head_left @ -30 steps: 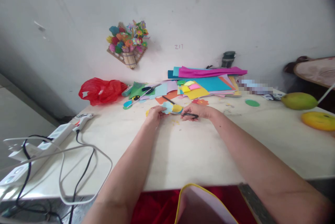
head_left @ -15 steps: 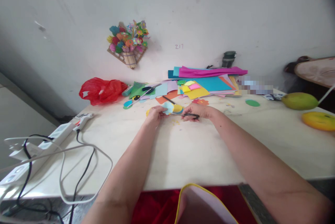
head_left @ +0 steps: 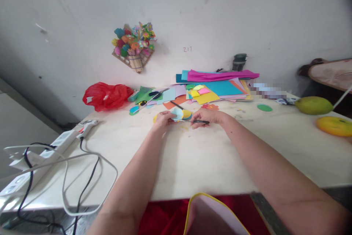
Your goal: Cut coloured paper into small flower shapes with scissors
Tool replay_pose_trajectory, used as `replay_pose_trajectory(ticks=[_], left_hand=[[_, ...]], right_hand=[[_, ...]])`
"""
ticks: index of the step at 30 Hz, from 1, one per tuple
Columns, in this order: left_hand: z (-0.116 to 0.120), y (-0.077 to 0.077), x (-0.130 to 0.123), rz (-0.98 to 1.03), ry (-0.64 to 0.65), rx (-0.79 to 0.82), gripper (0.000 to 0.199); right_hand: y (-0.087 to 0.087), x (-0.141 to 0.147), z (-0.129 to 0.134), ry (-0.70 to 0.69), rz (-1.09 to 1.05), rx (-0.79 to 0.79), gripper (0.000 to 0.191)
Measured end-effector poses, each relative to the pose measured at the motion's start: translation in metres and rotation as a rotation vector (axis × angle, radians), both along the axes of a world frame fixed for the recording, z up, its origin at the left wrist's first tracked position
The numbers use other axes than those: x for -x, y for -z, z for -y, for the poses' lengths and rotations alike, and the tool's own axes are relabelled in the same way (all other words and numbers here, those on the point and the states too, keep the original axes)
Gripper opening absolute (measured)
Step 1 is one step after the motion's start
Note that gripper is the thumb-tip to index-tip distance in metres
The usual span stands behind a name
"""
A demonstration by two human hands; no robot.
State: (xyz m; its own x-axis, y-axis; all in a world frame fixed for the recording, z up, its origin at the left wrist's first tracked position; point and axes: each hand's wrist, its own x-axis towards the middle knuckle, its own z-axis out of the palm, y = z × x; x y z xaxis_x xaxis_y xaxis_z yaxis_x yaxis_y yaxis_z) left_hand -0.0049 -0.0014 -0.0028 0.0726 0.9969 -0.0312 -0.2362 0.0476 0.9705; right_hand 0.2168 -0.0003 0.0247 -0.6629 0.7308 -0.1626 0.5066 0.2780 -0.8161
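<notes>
Pale-blue and yellow paper cutouts [head_left: 187, 113] meet black-handled scissors [head_left: 202, 121] over a cream tabletop [head_left: 220, 158] flecked with yellow scraps [head_left: 183, 128]. Beyond, paper sheets [head_left: 225, 88] show blue, yellow, orange and lilac below a magenta roll [head_left: 222, 75], an orange-red flower cutout [head_left: 209, 107] just nearer. At far left, a red plastic bag [head_left: 108, 95] sits under a multicolored bouquet [head_left: 134, 40] in a tan holder [head_left: 135, 63], against a pale gray wall [head_left: 214, 15] marked "217" in reddish writing [head_left: 187, 49]. At right, a green disc [head_left: 264, 107] neighbors one yellowish-green fruit [head_left: 313, 105] and one orange-yellow fruit [head_left: 332, 126]; at near left, a white power strip [head_left: 59, 140] trails black and white cables [head_left: 98, 157]. Deep-red cloth [head_left: 165, 218] fills the near edge, beside a yellow trim [head_left: 202, 194].
</notes>
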Motion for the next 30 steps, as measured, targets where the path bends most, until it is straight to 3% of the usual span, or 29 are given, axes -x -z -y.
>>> replay_pose_trajectory(ticks=[30], left_hand=[[0.0001, 0.0001, -0.0015, 0.007, -0.018, -0.023, 0.022]], right_hand=[[0.0051, -0.0001, -0.0023, 0.033, 0.009, 0.043, 0.051]])
